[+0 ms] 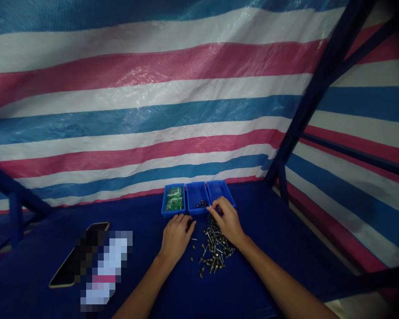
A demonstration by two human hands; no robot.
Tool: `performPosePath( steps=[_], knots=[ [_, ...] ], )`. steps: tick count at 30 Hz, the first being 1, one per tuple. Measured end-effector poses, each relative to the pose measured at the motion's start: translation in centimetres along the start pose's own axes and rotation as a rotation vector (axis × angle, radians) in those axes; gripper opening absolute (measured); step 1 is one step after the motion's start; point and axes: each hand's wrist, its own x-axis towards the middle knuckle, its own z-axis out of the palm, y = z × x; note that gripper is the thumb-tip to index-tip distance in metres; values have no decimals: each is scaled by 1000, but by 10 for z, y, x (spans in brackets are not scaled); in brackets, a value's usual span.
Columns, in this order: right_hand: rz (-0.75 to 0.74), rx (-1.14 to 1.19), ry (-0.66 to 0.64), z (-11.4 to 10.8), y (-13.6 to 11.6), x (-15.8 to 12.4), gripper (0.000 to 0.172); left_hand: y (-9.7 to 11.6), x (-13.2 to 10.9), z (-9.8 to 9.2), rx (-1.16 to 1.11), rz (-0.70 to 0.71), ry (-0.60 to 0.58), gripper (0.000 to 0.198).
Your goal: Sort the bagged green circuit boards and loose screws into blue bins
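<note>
Far left on the blue cloth table (262, 270) there's a black phone (66, 270) lying at an angle, with a pixelated blur (106, 270) right beside it that hides whatever's there. Next come three small blue plastic trays in a row. The first tray (173, 200) holds green circuit boards (174, 198), and the middle tray (197, 198) has a small clump of dark screws (202, 204) in it. The left hand (177, 238) rests palm down in front of those two, fingers loosely curled, nothing visible in it. Just right of that is the main thing: a loose, messy pile of thin metal screws (213, 250), silver shanks and brassy heads criss-crossing, a few strays off to the side. The right hand (226, 220) hangs above the pile's top end, fingertips (210, 208) pinched narrow beside the third tray (219, 190); can't tell if they've got a screw.
</note>
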Motion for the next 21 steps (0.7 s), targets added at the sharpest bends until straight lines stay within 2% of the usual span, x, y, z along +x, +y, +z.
performPosePath(
  steps=[9, 21],
  knots=[
    [-53, 76, 96, 2, 8, 2, 19, 2, 0, -1, -47, -68, -58, 10],
    [-73, 139, 147, -5, -1, 5, 11, -2, 0, 2, -155, -64, -65, 5]
  ],
)
